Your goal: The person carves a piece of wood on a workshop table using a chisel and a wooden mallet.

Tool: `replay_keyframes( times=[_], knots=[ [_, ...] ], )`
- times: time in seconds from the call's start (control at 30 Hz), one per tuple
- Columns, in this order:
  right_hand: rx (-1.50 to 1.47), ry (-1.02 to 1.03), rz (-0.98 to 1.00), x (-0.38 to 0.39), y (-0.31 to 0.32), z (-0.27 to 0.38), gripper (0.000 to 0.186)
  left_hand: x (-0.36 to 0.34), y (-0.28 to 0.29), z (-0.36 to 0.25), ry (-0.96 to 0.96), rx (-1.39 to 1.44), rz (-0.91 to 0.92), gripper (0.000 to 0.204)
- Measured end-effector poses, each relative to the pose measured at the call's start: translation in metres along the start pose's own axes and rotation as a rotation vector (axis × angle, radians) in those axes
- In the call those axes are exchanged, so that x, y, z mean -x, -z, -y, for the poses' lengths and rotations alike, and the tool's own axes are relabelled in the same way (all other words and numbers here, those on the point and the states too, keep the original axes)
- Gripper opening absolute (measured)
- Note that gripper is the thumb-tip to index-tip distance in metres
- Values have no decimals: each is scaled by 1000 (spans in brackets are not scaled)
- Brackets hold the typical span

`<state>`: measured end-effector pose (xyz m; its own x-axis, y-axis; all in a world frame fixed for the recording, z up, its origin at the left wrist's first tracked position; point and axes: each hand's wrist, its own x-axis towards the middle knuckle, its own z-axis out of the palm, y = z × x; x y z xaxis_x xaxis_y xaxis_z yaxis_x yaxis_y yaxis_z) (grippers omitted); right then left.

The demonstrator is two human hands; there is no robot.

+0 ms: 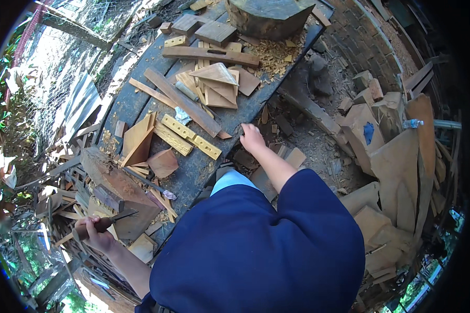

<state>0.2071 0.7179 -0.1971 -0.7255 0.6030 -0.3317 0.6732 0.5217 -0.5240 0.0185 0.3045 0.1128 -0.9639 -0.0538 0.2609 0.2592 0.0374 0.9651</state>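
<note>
The left hand [98, 240] has its grip wrapped around the dark handle of a chisel-like tool [108, 221], beside the worktop's [196, 169] lower-left end, its narrow blade aimed toward the worktop. The tool looks stiff and fairly light; the thick handle seems the safe hold, the tip likely sharp. The right hand [251, 137] is at the worktop's right edge, fingers curled; whether they pinch anything, I cannot tell.

One left hand [95, 236], lower left, and one right hand [252, 139], near the middle: two hands. One pointed tool [105, 224] with a wooden handle, lower left. One table [193, 177]. One large stump [269, 20], top. Two grey-brown blocks [216, 33] and one slotted bar [193, 52], upper middle. One bottle [413, 123], far right. Wood scraps [397, 164] lie too crowded to count.
</note>
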Motion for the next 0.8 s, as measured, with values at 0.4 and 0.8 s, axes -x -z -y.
replay_keyframes(
  times=[0.4, 0.8],
  knots=[
    [167, -631, 530, 192, 34, -126, 41, 7, -51, 31, 343, -235, 870, 17],
    [39, -451, 38, 123, 94, -111, 45, 24, -122, 22, 364, -286, 1220, 24]
  ],
)
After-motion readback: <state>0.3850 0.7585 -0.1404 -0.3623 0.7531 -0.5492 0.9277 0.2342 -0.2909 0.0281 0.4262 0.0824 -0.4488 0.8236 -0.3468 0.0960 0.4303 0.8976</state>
